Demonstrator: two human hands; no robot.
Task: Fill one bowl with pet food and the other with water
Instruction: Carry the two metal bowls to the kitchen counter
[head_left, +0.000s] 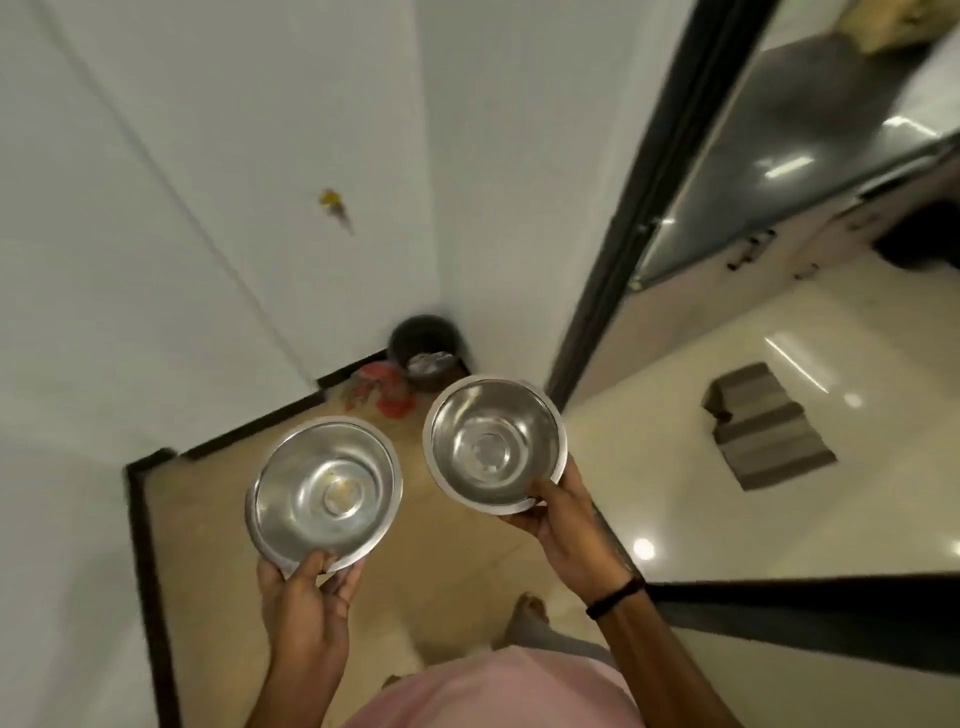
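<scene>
I hold two steel bowls in front of me, above the floor. My left hand (306, 597) grips the near rim of the wider left bowl (324, 491), which has a small yellowish smear at its bottom and nothing else in it. My right hand (566, 525) grips the near right rim of the smaller, deeper right bowl (493, 447), which holds nothing. Both bowls are tilted slightly toward me. No pet food or water source can be made out.
A dark bin (423, 351) stands in the wall corner ahead, with a red object (384, 392) on the floor beside it. White walls rise ahead and to the left. A dark door frame (623, 218) opens right onto glossy floor, where a grey stepped block (763, 431) sits.
</scene>
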